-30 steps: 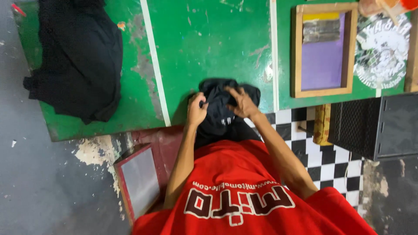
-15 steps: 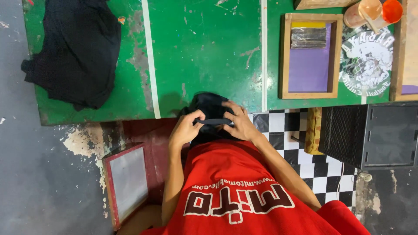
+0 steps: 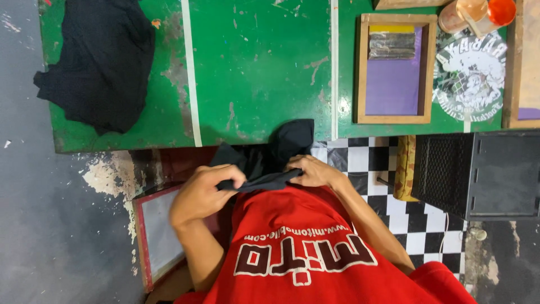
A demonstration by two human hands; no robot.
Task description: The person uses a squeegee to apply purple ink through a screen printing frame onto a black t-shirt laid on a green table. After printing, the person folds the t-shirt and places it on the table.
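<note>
Both of my hands grip a black garment (image 3: 270, 157) that hangs off the near edge of the green table (image 3: 259, 73) and stretches toward my chest. My left hand (image 3: 202, 191) pinches its folded edge on the left. My right hand (image 3: 312, 170) holds the same edge on the right. I wear a red shirt with white and dark lettering. A second heap of black fabric (image 3: 101, 62) lies on the table's left end, away from both hands.
A wooden printing screen (image 3: 396, 67) with purple mesh rests on the table at right, beside a round white printed design (image 3: 469, 76) and orange cups (image 3: 478, 11). A black crate (image 3: 478, 171) stands on checkered floor. A red-framed screen (image 3: 152, 233) leans below.
The black garment has been pulled off the table edge toward my body. My hands have moved apart and nearer my chest, stretching its edge between them.
</note>
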